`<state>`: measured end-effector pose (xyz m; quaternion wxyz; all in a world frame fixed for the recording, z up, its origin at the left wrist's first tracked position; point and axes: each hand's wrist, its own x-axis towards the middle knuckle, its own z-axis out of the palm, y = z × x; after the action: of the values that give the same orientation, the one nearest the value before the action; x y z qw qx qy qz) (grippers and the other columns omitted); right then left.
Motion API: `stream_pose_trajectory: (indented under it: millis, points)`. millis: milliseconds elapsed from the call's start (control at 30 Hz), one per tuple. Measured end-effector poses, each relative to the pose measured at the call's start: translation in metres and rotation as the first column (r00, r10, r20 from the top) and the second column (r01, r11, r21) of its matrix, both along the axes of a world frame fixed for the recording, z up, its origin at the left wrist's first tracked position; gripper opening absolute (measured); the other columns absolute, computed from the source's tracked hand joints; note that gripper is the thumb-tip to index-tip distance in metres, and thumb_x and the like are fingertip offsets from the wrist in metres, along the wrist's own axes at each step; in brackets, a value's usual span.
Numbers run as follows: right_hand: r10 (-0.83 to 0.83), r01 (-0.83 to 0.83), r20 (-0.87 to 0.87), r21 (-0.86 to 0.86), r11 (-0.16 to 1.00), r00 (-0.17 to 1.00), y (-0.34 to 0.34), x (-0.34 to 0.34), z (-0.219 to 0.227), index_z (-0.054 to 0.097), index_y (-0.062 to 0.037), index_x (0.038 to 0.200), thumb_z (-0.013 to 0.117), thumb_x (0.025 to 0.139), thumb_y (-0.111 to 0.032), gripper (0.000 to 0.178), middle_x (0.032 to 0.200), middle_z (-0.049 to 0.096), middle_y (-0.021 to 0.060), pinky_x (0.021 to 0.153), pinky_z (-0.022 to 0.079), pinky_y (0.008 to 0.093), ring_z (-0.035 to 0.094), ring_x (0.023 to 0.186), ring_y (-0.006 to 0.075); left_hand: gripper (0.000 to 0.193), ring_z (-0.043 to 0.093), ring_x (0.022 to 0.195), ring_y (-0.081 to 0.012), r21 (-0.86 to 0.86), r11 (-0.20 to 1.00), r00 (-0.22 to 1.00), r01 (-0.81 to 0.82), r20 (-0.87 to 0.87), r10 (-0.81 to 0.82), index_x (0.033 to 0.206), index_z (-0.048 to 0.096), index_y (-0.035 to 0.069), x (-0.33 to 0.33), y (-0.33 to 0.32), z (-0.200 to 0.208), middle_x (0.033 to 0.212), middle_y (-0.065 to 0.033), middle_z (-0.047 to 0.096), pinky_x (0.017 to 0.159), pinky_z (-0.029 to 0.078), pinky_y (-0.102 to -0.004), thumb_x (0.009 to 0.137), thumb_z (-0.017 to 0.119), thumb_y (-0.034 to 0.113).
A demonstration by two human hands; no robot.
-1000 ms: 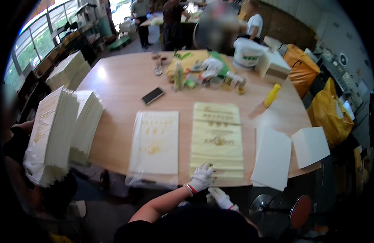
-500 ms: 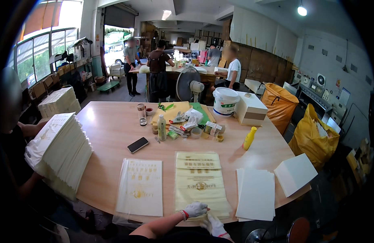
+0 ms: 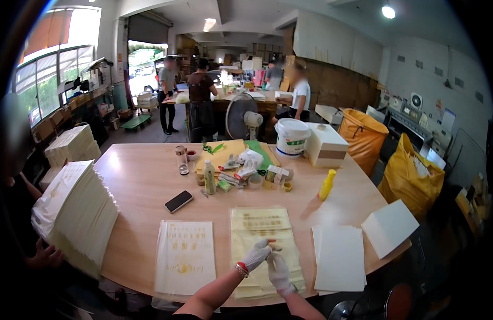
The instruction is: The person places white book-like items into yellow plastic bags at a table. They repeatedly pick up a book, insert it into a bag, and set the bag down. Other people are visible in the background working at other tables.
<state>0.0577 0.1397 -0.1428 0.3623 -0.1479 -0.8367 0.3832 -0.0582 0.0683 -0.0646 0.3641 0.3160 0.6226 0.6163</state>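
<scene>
Both my hands wear white gloves whose fingertips look bare. My left hand (image 3: 257,254) and my right hand (image 3: 279,273) come together over the pile of pale yellow printed plastic bags (image 3: 246,226). Their fingers are bent and meet at the tips; whatever may be pinched there is too small to make out. To the left lies a stack of white printed sheets in clear plastic (image 3: 190,256). On the right sits a loose pile of plain white cards (image 3: 340,260), with a white block-shaped box (image 3: 390,229) beside it.
A phone (image 3: 179,201), a green bottle (image 3: 209,178), a yellow squeeze bottle (image 3: 326,185) and a white bucket (image 3: 292,138) stand or lie farther back. At the left, a person's hand (image 3: 46,255) is by a tall stack of sheets (image 3: 83,213). A fan (image 3: 242,114) stands beyond the table.
My hands have moved up from the near edge of the yellow bags to over their middle, fingertips now together. The whole view has tilted a little, so the table appears lower.
</scene>
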Motion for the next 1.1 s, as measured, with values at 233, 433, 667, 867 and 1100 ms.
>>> stream_pose_trajectory:
  millis: [233, 433, 667, 867, 1100]
  points:
    - [0.535, -0.357, 0.226, -0.533, 0.767, 0.814, -0.005, 0.049, 0.038, 0.055, -0.0038, 0.113, 0.054, 0.084, -0.020, 0.033, 0.104, 0.060, 0.0159, 0.085, 0.044, 0.0324, 0.057, 0.098, 0.0280, 0.048, 0.056, 0.068, -0.0230, -0.059, 0.989, 0.846, -0.138, -0.525, 0.087, 0.121, 0.043, -0.002, 0.012, -0.020, 0.002, 0.084, -0.0096, 0.062, 0.065, 0.046, -0.0336, 0.076, 0.058, 0.005]
    - [-0.328, 0.101, 0.596, 0.381, 0.919, 0.733, 0.091, 0.159, -0.018, 0.038, -0.0066, 0.128, 0.063, 0.073, -0.045, 0.072, 0.124, 0.043, 0.0221, 0.093, 0.035, 0.0475, 0.040, 0.113, 0.0401, 0.051, 0.056, 0.085, -0.0332, 0.278, 0.912, 0.338, -0.300, -0.863, 0.374, 0.114, 0.047, 0.001, 0.047, -0.045, 0.028, 0.093, -0.0141, 0.058, 0.071, 0.045, -0.0386, 0.067, 0.067, 0.001]
    - [-0.221, 0.208, 0.377, 0.075, 0.975, 0.900, 0.145, 0.187, -0.051, 0.056, -0.0113, 0.105, 0.054, 0.081, -0.045, 0.041, 0.092, 0.061, 0.0201, 0.072, 0.046, 0.0463, 0.058, 0.083, 0.0376, 0.028, 0.060, 0.085, -0.0236, 0.167, 0.985, 0.709, -0.038, -0.690, 0.145, 0.098, 0.057, 0.008, 0.131, -0.065, 0.033, 0.092, -0.0106, 0.061, 0.073, 0.048, -0.0301, 0.073, 0.059, -0.003]
    - [-0.499, 0.261, 0.566, 0.450, 0.854, 0.657, 0.082, 0.197, 0.060, 0.058, -0.0125, 0.082, 0.051, 0.085, -0.034, 0.023, 0.070, 0.057, 0.0159, 0.049, 0.042, 0.0435, 0.057, 0.065, 0.0312, 0.034, 0.055, 0.097, -0.0204, 0.212, 0.906, 0.347, 0.365, 0.873, -0.344, 0.112, 0.053, 0.006, 0.175, 0.010, -0.071, 0.109, -0.0037, 0.056, 0.092, 0.041, -0.0315, 0.087, 0.055, 0.029]
    - [-0.219, 0.352, 0.310, -0.490, 0.797, 0.925, 0.073, 0.296, -0.055, 0.058, -0.0090, 0.100, 0.051, 0.084, -0.042, 0.037, 0.100, 0.056, 0.0115, 0.076, 0.045, 0.0411, 0.056, 0.086, 0.0241, 0.045, 0.055, 0.085, -0.0158, -0.205, 0.794, 0.806, 0.572, 0.317, -0.499, 0.117, 0.046, 0.001, 0.139, -0.017, -0.073, 0.097, -0.0075, 0.057, 0.071, 0.046, -0.0296, 0.078, 0.059, 0.020]
